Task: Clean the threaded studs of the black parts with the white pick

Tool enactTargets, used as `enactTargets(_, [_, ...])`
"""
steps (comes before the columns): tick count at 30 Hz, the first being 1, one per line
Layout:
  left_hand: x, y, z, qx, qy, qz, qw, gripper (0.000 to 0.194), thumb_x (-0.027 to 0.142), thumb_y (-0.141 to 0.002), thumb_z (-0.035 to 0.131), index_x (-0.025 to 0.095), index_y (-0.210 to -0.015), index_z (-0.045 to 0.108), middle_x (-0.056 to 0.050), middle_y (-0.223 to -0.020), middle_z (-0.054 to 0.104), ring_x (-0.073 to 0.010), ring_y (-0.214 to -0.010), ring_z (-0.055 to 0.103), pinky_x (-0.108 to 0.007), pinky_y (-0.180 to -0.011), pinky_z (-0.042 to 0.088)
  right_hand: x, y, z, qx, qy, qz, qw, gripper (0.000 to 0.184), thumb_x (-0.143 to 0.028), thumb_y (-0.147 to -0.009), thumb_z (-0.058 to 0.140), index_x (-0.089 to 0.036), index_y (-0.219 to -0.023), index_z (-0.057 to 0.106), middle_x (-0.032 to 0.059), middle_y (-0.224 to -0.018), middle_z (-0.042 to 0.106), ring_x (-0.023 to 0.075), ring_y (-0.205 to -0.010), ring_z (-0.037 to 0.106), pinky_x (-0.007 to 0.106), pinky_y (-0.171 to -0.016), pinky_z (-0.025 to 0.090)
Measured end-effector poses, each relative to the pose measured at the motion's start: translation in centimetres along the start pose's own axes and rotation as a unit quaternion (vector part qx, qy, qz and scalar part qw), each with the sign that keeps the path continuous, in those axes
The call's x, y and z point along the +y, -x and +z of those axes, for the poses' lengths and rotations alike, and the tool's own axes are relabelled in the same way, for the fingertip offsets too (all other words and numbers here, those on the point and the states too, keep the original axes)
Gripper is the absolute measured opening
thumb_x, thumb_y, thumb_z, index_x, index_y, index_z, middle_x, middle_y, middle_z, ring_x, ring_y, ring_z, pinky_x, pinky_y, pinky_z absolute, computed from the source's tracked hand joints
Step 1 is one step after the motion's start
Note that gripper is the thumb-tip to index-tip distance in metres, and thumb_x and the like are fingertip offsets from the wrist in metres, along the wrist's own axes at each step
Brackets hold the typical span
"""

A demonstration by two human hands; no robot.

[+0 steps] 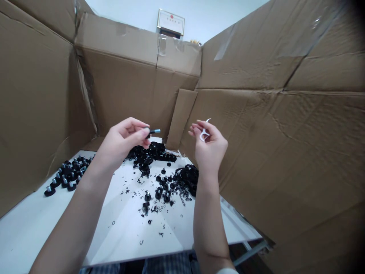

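Observation:
Between the thumb and fingers of my left hand (125, 140) is a small black part with a metal stud (154, 131). The stud points right, toward my other hand; the fingers cover most of the black base. My right hand (210, 146) is closed on a white dental floss pick (204, 134), its curved pointed end sticking up past the fingers and its forked end below. Both hands are raised above the table and apart from each other. Under them lie several black parts with metal studs (163, 192), among small springs and rings.
On the white table (128, 239), studded black feet (67, 175) stand in rows at the left. Black pieces are heaped at the back (154, 150), with another black pile (188, 177) beside my right forearm. Tall cardboard walls (128, 91) enclose the left, back and right.

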State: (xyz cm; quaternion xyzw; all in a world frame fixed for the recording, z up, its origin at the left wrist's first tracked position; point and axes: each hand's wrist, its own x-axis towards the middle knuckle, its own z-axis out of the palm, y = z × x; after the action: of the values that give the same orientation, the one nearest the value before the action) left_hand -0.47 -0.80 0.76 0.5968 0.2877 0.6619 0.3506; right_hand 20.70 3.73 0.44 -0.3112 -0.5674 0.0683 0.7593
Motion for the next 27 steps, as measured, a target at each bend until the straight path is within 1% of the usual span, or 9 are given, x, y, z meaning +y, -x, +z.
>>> enactTargets(2, [-0.2, 0.3, 0.6, -0.005, -0.027, 0.003, 1.000, 0.020, 0.026, -0.074, 0.076, 0.019, -0.090, 0.067, 0.000, -0.077, 0.068, -0.0124, -0.069, 0.068, -0.024, -0.069, 0.057, -0.9, 0.9, 0.3, -0.076, -0.040, -0.040, 0.996, 0.025, -0.021, -0.087, 0.057, -0.024, -0.107, 0.071, 0.0011, -0.089, 0.073, 0.0141, -0.081, 0.072, 0.036, -0.081, 0.061])
enactTargets(4, [-0.3, 0.5, 0.9, -0.001, -0.035, 0.015, 0.999, 0.022, 0.024, -0.073, 0.077, 0.020, -0.092, 0.067, 0.000, -0.080, 0.069, -0.0127, -0.072, 0.069, -0.025, -0.073, 0.057, -2.2, 1.6, 0.2, -0.174, -0.059, -0.075, 0.980, 0.030, -0.022, -0.091, 0.054, -0.032, -0.116, 0.069, -0.0004, -0.091, 0.071, 0.0122, -0.078, 0.070, 0.033, -0.076, 0.061])
enactTargets(5, [-0.3, 0.6, 0.9, -0.001, -0.031, 0.022, 0.999, 0.021, 0.024, -0.073, 0.077, 0.020, -0.091, 0.067, 0.000, -0.080, 0.069, -0.0126, -0.072, 0.069, -0.025, -0.073, 0.057, -2.8, 1.9, 0.1, -0.197, -0.052, -0.108, 0.973, 0.030, -0.021, -0.090, 0.057, -0.035, -0.114, 0.070, -0.0003, -0.097, 0.068, 0.0113, -0.077, 0.068, 0.032, -0.074, 0.060])
enactTargets(7, [-0.3, 0.8, 0.9, -0.004, -0.018, 0.034, 0.999, 0.020, 0.023, -0.074, 0.076, 0.020, -0.091, 0.067, 0.000, -0.080, 0.068, -0.0125, -0.071, 0.069, -0.026, -0.073, 0.058, -3.8, 2.3, -0.1, -0.208, -0.040, -0.164, 0.963, 0.029, -0.021, -0.089, 0.059, -0.037, -0.109, 0.072, 0.0001, -0.101, 0.067, 0.0112, -0.078, 0.067, 0.029, -0.067, 0.058])
enactTargets(10, [-0.1, 1.1, 1.0, -0.009, -0.017, 0.046, 0.999, 0.020, 0.022, -0.074, 0.076, 0.021, -0.091, 0.066, 0.000, -0.079, 0.068, -0.0135, -0.072, 0.069, -0.027, -0.074, 0.059, -4.4, 2.6, 0.0, -0.188, -0.029, -0.204, 0.960, 0.024, -0.019, -0.088, 0.061, -0.034, -0.101, 0.074, 0.0002, -0.094, 0.071, 0.0146, -0.083, 0.069, 0.031, -0.070, 0.059])
enactTargets(13, [0.4, 1.5, 1.5, -0.015, -0.025, 0.043, 0.999, 0.017, 0.021, -0.075, 0.074, 0.020, -0.090, 0.066, 0.000, -0.075, 0.067, -0.0136, -0.071, 0.069, -0.026, -0.071, 0.059, -4.4, 2.9, 0.4, -0.162, -0.046, -0.193, 0.967, 0.017, -0.019, -0.086, 0.063, -0.031, -0.090, 0.074, -0.0005, -0.091, 0.076, 0.0184, -0.092, 0.071, 0.038, -0.082, 0.060])
enactTargets(18, [0.8, 1.9, 2.2, -0.021, -0.027, 0.027, 0.999, 0.015, 0.021, -0.074, 0.075, 0.019, -0.083, 0.063, 0.001, -0.072, 0.065, -0.0131, -0.067, 0.068, -0.024, -0.063, 0.057, -4.2, 3.5, 0.6, -0.116, -0.061, -0.138, 0.982, 0.010, -0.026, -0.087, 0.065, -0.029, -0.086, 0.074, 0.0007, -0.089, 0.077, 0.0189, -0.081, 0.074, 0.036, -0.069, 0.062])
enactTargets(23, [0.6, 2.0, 2.2, -0.037, -0.017, 0.014, 0.999, 0.015, 0.025, -0.078, 0.073, 0.019, -0.085, 0.062, 0.001, -0.075, 0.066, -0.0123, -0.068, 0.069, -0.023, -0.065, 0.058, -4.2, 3.6, 0.6, -0.107, -0.089, -0.145, 0.979, 0.012, -0.023, -0.086, 0.066, -0.031, -0.088, 0.074, -0.0007, -0.087, 0.076, 0.0181, -0.081, 0.074, 0.035, -0.070, 0.062])
enactTargets(27, [0.5, 2.0, 2.1, -0.047, 0.004, -0.002, 0.999, 0.014, 0.026, -0.079, 0.072, 0.019, -0.085, 0.061, 0.001, -0.076, 0.067, -0.0123, -0.069, 0.070, -0.022, -0.066, 0.058, -4.3, 3.6, 0.5, -0.096, -0.047, -0.170, 0.980, 0.014, -0.022, -0.086, 0.065, -0.032, -0.089, 0.074, -0.0011, -0.087, 0.077, 0.0184, -0.079, 0.074, 0.035, -0.067, 0.062])
